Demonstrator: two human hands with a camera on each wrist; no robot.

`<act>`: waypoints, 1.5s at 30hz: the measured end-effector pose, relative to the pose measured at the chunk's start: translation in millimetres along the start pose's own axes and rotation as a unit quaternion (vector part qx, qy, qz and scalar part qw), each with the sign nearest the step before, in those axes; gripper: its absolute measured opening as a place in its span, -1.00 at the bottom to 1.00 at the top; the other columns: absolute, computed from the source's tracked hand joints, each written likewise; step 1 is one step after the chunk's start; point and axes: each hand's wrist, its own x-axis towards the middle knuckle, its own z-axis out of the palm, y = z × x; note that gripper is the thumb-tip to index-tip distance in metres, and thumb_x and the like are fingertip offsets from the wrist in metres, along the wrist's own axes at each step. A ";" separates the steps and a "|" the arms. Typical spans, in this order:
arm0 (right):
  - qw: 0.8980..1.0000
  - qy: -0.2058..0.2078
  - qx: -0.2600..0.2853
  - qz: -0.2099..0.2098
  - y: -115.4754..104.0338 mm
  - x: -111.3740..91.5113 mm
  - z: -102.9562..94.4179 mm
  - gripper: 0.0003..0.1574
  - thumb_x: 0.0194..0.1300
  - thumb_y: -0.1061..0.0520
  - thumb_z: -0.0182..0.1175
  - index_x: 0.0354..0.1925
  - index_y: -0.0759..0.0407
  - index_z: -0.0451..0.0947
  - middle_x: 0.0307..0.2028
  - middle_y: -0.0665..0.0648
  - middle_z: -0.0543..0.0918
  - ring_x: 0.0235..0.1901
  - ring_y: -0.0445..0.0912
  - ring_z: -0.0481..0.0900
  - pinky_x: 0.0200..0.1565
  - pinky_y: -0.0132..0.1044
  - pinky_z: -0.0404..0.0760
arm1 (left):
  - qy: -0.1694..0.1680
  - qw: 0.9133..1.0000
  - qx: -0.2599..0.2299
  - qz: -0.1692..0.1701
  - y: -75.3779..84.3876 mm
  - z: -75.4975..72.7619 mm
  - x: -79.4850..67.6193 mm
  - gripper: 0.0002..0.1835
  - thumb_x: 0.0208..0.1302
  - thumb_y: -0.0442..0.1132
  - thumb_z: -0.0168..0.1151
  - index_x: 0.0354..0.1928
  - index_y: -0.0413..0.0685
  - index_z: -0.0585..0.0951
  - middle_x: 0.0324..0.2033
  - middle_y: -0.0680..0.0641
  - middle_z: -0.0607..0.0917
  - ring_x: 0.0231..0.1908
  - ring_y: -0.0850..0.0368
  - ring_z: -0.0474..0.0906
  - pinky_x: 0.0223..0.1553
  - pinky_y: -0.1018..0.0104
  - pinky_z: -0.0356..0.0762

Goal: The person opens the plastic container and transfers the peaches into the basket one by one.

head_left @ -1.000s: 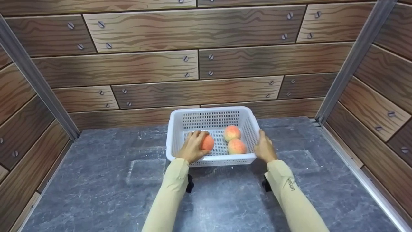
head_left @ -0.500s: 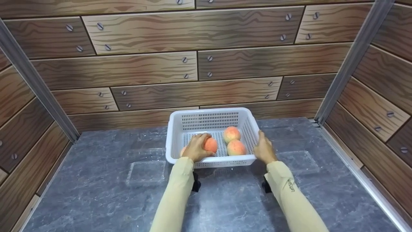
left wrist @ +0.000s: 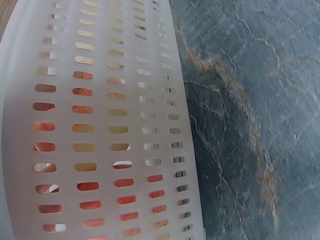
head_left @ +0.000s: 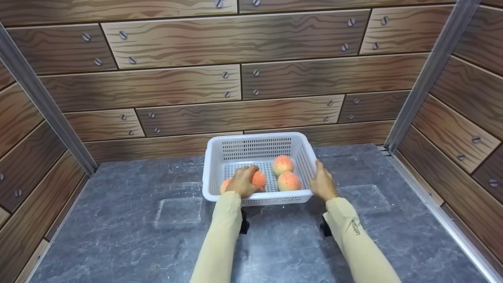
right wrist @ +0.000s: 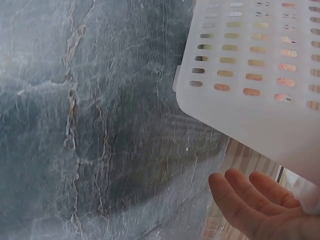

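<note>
A white plastic basket [head_left: 257,135] with slotted walls stands against the back wall. Inside it, my left hand [head_left: 243,183] grips a reddish peach [head_left: 259,179] near the front, partly covered by the fingers. Another peach [head_left: 224,185] shows to the left of that hand, mostly hidden. Two more peaches, one behind [head_left: 283,164] and one in front [head_left: 289,181], lie together at the right side. My right hand [head_left: 324,183] rests at the basket's right front corner. In the right wrist view its fingers [right wrist: 235,200] stretch out beside the wall; the thumb is not visible there.
The basket sits on a dark grey marbled tabletop [head_left: 129,220]. Wood-patterned panels [head_left: 188,80] rise behind and at both sides, with metal posts [head_left: 422,63] at the corners. Faint rectangular marks [head_left: 178,212] show on the table left and right of the basket.
My left hand has shifted right and slightly toward me inside the basket with its peach. The peach on its left has come into sight. My right hand stays put.
</note>
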 end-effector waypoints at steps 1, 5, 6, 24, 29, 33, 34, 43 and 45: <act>1.000 0.000 0.000 -0.001 -0.3 -0.3 0.2 -0.11 0.07 0.49 -0.01 0.41 0.59 0.06 0.12 0.68 0.43 0.15 0.51 0.44 0.27 0.29 0.38 | 0.001 1.000 0.001 0.000 -0.5 0.2 0.1 -0.30 0.00 -0.28 0.59 0.24 -0.20 0.55 0.13 -0.24 0.63 0.18 -0.25 0.47 0.21 -0.07 0.47; 1.000 -0.001 0.009 -0.003 -1.5 -2.2 0.5 -0.10 0.06 0.50 0.02 0.41 0.59 0.07 0.12 0.68 0.43 0.15 0.52 0.44 0.26 0.29 0.38 | 0.003 1.000 0.010 0.003 -2.7 0.8 0.2 -0.33 0.02 -0.27 0.58 0.23 -0.22 0.56 0.11 -0.25 0.65 0.17 -0.25 0.50 0.20 -0.07 0.48; 1.000 0.000 0.012 -0.005 -0.8 -2.4 1.2 -0.10 0.06 0.50 0.02 0.40 0.59 0.08 0.11 0.69 0.43 0.14 0.52 0.44 0.26 0.30 0.38 | 0.004 1.000 0.013 0.004 -3.2 1.0 0.2 -0.34 0.02 -0.28 0.58 0.21 -0.23 0.57 0.10 -0.25 0.65 0.16 -0.24 0.52 0.20 -0.06 0.49; 1.000 0.002 0.009 0.001 -2.5 0.8 -2.9 -0.14 0.11 0.51 0.00 0.41 0.58 0.08 0.09 0.68 0.45 0.15 0.51 0.44 0.28 0.28 0.37 | 0.089 0.994 0.060 0.022 -0.7 1.0 1.1 -0.81 -0.10 -0.47 0.44 -0.34 -0.23 0.74 -0.32 -0.17 0.67 -0.27 -0.08 0.60 -0.24 0.11 0.64; 1.000 -0.005 0.001 0.005 1.6 2.2 -1.5 -0.14 0.12 0.50 -0.02 0.42 0.57 0.06 0.12 0.69 0.43 0.16 0.51 0.43 0.28 0.28 0.36 | 0.107 0.992 0.066 0.010 0.1 2.1 0.5 -0.86 -0.14 -0.46 0.47 -0.52 -0.20 0.66 -0.43 -0.10 0.60 -0.35 -0.06 0.57 -0.28 0.12 0.62; 1.000 -0.012 -0.001 0.008 2.1 1.2 -4.0 -0.11 0.11 0.50 -0.03 0.42 0.58 0.03 0.14 0.70 0.40 0.18 0.51 0.41 0.30 0.29 0.33 | 0.117 0.990 0.079 0.010 0.6 3.5 1.4 -0.74 -0.15 -0.39 0.50 -0.72 -0.14 0.55 -0.53 -0.04 0.51 -0.44 -0.01 0.51 -0.35 0.13 0.57; 1.000 -0.012 -0.002 0.008 1.8 1.0 -4.8 -0.11 0.10 0.50 -0.03 0.42 0.58 0.03 0.14 0.70 0.41 0.18 0.52 0.41 0.30 0.29 0.34 | 0.115 0.990 0.081 0.010 0.8 3.4 2.2 -0.73 -0.15 -0.37 0.51 -0.75 -0.13 0.55 -0.54 -0.02 0.50 -0.45 0.00 0.51 -0.36 0.13 0.57; 1.000 -0.010 -0.007 -0.002 -1.0 1.1 -5.3 -0.14 0.10 0.48 -0.02 0.39 0.56 0.07 0.09 0.68 0.45 0.14 0.52 0.44 0.24 0.31 0.39 | 0.087 0.994 0.062 0.018 -0.7 1.6 2.8 -0.75 -0.15 -0.42 0.45 -0.73 -0.11 0.55 -0.57 0.02 0.45 -0.43 0.06 0.42 -0.41 0.23 0.48; 1.000 -0.014 -0.006 0.001 -1.7 0.9 -3.7 -0.14 0.10 0.48 -0.02 0.40 0.55 0.07 0.09 0.67 0.45 0.14 0.52 0.44 0.23 0.31 0.40 | 0.075 0.996 0.057 0.012 -1.4 1.2 2.1 -0.76 -0.15 -0.47 0.42 -0.73 -0.10 0.54 -0.55 0.03 0.43 -0.43 0.08 0.39 -0.42 0.24 0.45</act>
